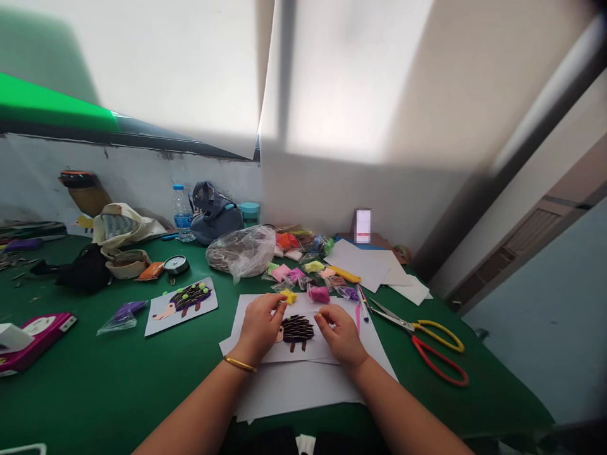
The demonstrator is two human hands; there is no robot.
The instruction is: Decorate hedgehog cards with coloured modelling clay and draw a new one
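A hedgehog picture (298, 330), with dark spiny body, pale face and brown legs, lies on white paper (303, 385) between my hands. My left hand (260, 322), with a gold bangle at its wrist, is closed at the fingertips on a lump of yellow clay (289, 296) above the picture. My right hand (342, 333) is pinched beside the hedgehog's back; a tiny yellowish bit shows at its fingertips. A similar hedgehog card (181, 306) with green dots lies to the left. Packets of coloured clay, including a magenta one (318, 294), sit just beyond the paper.
Large scissors (417, 328) with red and yellow handles lie open on the right. White sheets (365, 262), a clear plastic bag (243, 251), a blue-grey bag (215, 215) and a water bottle (182, 215) stand farther back. A purple packet (124, 315) and magenta device (40, 338) are left.
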